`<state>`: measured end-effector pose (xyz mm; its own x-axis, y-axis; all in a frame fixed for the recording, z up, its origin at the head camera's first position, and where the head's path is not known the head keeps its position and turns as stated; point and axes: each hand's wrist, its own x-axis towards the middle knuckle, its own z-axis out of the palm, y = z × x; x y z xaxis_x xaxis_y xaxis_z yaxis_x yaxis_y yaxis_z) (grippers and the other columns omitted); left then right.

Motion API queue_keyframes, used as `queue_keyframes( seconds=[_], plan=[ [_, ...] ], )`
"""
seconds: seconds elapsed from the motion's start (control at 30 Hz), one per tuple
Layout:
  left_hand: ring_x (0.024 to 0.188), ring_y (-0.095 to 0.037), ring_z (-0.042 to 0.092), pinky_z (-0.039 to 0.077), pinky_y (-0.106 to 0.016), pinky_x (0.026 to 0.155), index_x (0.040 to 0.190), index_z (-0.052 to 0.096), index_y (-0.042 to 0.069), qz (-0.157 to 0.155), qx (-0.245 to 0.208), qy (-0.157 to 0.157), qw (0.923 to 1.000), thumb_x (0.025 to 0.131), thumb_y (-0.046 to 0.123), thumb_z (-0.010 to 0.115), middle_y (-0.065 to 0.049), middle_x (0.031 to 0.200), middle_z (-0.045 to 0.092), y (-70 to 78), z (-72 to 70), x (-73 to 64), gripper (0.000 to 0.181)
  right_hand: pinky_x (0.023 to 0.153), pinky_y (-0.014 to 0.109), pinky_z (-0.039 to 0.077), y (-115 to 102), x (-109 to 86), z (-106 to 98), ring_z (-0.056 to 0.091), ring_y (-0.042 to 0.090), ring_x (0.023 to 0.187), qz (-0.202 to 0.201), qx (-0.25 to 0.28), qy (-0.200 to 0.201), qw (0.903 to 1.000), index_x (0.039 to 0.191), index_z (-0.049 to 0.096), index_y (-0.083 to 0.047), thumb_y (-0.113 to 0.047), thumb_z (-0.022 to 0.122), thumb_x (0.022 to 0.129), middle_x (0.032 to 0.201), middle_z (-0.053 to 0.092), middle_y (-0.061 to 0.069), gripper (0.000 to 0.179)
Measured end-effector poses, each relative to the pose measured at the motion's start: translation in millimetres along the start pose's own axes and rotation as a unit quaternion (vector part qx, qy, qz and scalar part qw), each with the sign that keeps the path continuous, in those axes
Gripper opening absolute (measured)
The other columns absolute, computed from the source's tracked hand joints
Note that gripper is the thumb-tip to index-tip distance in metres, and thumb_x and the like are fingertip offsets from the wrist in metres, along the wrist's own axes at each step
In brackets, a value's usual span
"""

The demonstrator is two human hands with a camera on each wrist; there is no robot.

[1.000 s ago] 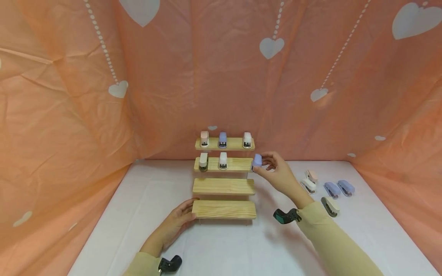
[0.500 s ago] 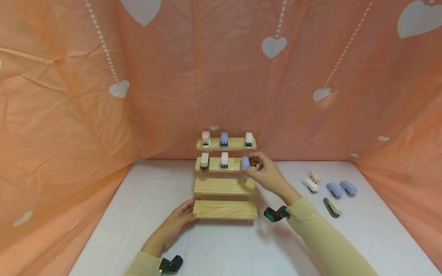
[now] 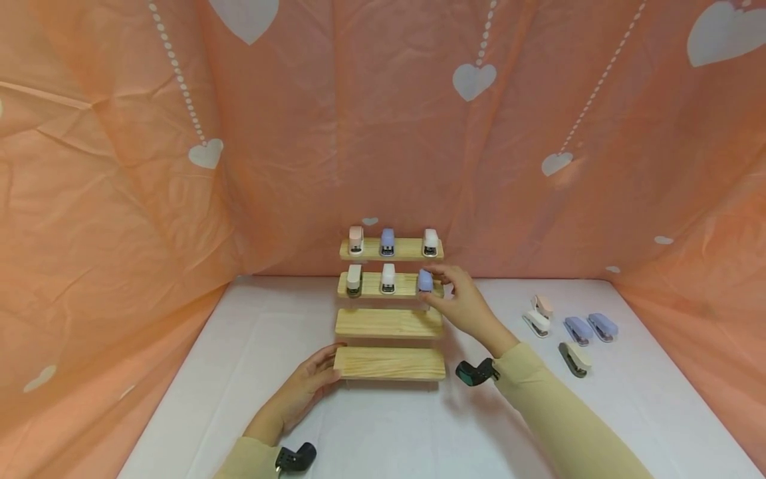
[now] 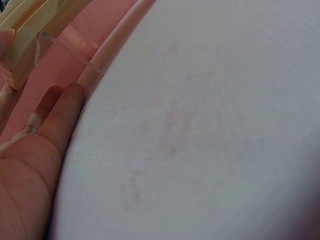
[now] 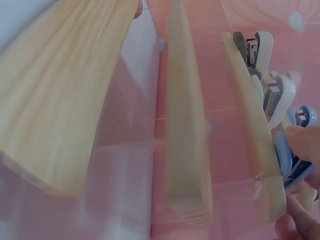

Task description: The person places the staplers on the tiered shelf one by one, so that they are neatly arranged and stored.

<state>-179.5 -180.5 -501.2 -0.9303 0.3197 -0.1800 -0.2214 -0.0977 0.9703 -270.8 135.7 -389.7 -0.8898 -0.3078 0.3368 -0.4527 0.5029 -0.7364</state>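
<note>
A purple mini stapler (image 3: 425,281) stands at the right end of the second tier from the top of a wooden stepped rack (image 3: 389,323). My right hand (image 3: 467,307) pinches it between thumb and fingers. In the right wrist view the same stapler (image 5: 283,156) sits at the board's end, partly hidden by the fingers. A cream stapler (image 3: 354,280) and a white stapler (image 3: 388,278) share that tier. My left hand (image 3: 306,387) holds the left end of the lowest board (image 3: 390,364), thumb at the front and fingers behind.
On the top tier are a pink stapler (image 3: 356,240), another purple stapler (image 3: 387,242) and a white one. Several staplers, including a cream-and-green one (image 3: 575,360), lie on the white table (image 3: 239,346) at right. A pink curtain (image 3: 383,133) hangs behind.
My right hand has moved left with the purple stapler, from beyond the second tier's right end onto the board. The left hand stays on the lowest board.
</note>
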Motion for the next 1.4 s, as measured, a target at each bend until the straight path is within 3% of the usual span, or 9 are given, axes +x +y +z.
queue_keyframes(
  seconds=[0.23, 0.5, 0.9, 1.13, 1.4],
  plan=[
    [0.134, -0.029, 0.038, 0.037, -0.036, 0.108, 0.15, 0.03, 0.007, 0.001, 0.0, -0.002, 1.0, 0.092, 0.016, 0.063, -0.02, 0.151, 0.033, -0.3, -0.3, -0.2, 0.068, 0.09, 0.054, 0.046, 4, 4.1, 1, 0.048, 0.025, 0.107, 0.008, 0.004, 0.008, 0.9999, 0.133, 0.058, -0.017, -0.033, 0.073, 0.086, 0.123, 0.057, 0.001, 0.051],
    [0.134, -0.029, 0.038, 0.036, -0.036, 0.109, 0.15, 0.03, 0.007, 0.003, 0.002, -0.001, 1.0, 0.092, 0.016, 0.063, -0.02, 0.151, 0.033, -0.3, -0.3, 0.4, 0.067, 0.089, 0.053, 0.045, 4, 4.1, 2, 0.046, 0.022, 0.106, 0.004, 0.001, 0.013, 0.9999, 0.134, 0.058, -0.021, -0.035, 0.073, 0.086, 0.114, 0.061, -0.002, 0.052],
    [0.133, -0.029, 0.039, 0.038, -0.035, 0.107, 0.15, 0.03, 0.006, 0.003, -0.002, -0.002, 1.0, 0.092, 0.014, 0.062, -0.02, 0.15, 0.033, 0.4, 0.5, 0.2, 0.067, 0.089, 0.055, 0.045, 7, 5.4, 1, 0.047, 0.024, 0.106, 0.009, -0.004, 0.014, 0.9998, 0.135, 0.056, -0.023, -0.037, 0.072, 0.087, 0.117, 0.062, -0.001, 0.053],
    [0.134, -0.03, 0.038, 0.037, -0.036, 0.108, 0.15, 0.031, 0.007, 0.0, 0.004, 0.003, 1.0, 0.091, 0.017, 0.063, -0.02, 0.15, 0.033, -0.9, -0.5, 0.1, 0.068, 0.09, 0.053, 0.045, 4, 3.0, 1, 0.048, 0.022, 0.107, 0.0, -0.004, 0.016, 0.9999, 0.136, 0.056, -0.024, -0.035, 0.072, 0.087, 0.118, 0.061, -0.002, 0.053],
    [0.133, -0.029, 0.039, 0.038, -0.035, 0.108, 0.15, 0.031, 0.008, 0.001, 0.006, 0.005, 1.0, 0.091, 0.019, 0.065, -0.019, 0.15, 0.033, -0.9, -0.6, -0.2, 0.068, 0.081, 0.044, 0.046, 17, -11.6, -10, 0.053, 0.021, 0.099, -0.005, -0.008, 0.059, 0.9982, 0.134, 0.054, -0.021, -0.041, 0.073, 0.085, 0.117, 0.062, -0.001, 0.056]
  ],
)
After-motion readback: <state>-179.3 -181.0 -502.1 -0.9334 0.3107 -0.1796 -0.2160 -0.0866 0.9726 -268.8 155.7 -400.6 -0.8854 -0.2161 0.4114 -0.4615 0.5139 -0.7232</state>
